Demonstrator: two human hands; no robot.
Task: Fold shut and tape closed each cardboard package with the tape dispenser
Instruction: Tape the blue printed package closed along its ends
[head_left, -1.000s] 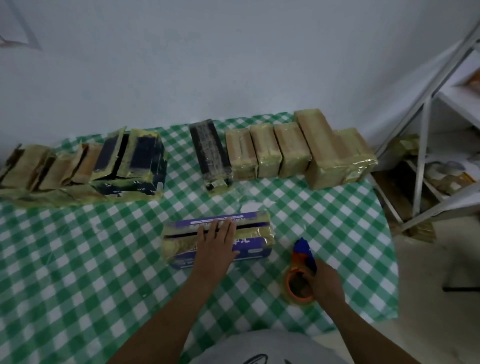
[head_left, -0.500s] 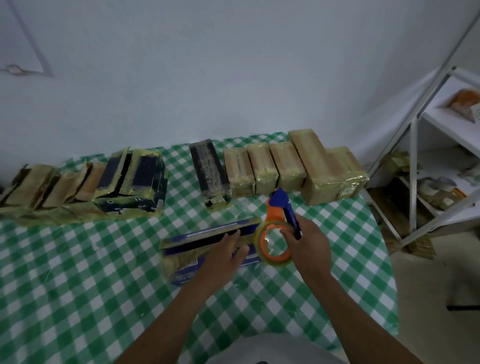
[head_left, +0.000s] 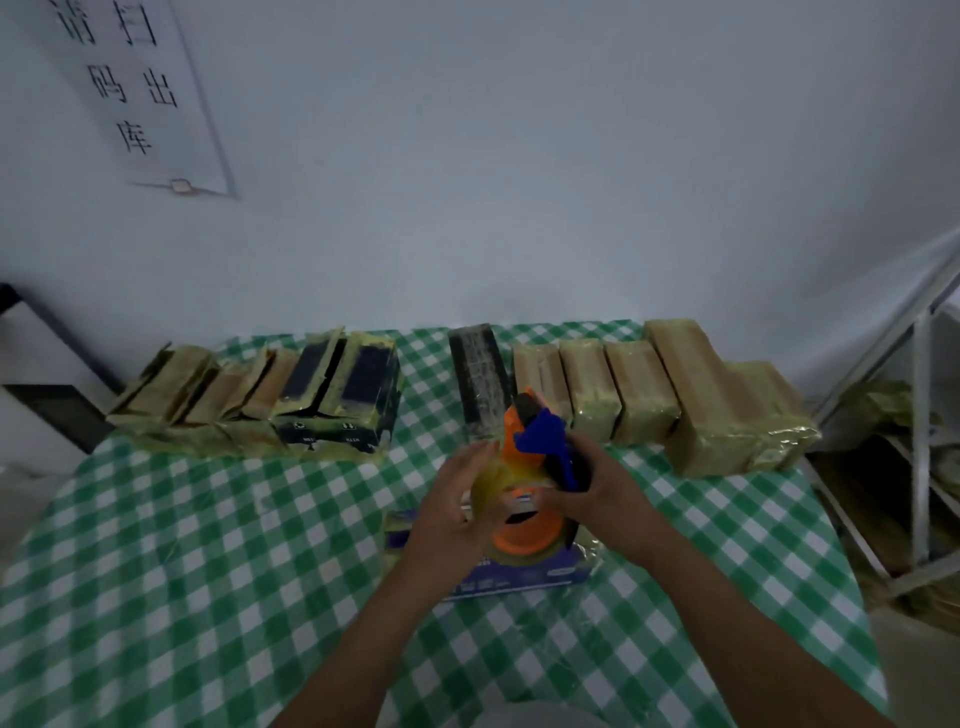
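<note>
- Shifted the left hand (head_left: 457, 512) off the purple package (head_left: 524, 574) since half a second earlier and up to the tape dispenser (head_left: 540, 439), by then swung leftward to hang above that package.
- Gripped the dispenser's handle with the right hand (head_left: 605, 499), fingers clenched round it, with the blue-and-orange head tilted up and away from the body.
- Laid the left fingers (head_left: 475, 467), stretched nearly straight, against the left side of the tape roll (head_left: 522, 545); grasped nothing with them.
- Left the purple package lying flat on the green-checked counter (head_left: 208, 545), toward the near edge, mostly hidden beneath both hands and the roll; could not tell whether its flap was shut.
- Lined up along the counter's far edge: taped tan packages (head_left: 644, 400) at the right, pressed side by side; a black package (head_left: 478, 379) just left of them; packages with flaps up (head_left: 260, 400) clustered at the far left, well apart from the purple one.
- Pinned to the wall at upper left: a white paper sign (head_left: 140, 88) with dark characters.
- Stood beside the counter at the right: a metal shelf frame (head_left: 919, 415).
</note>
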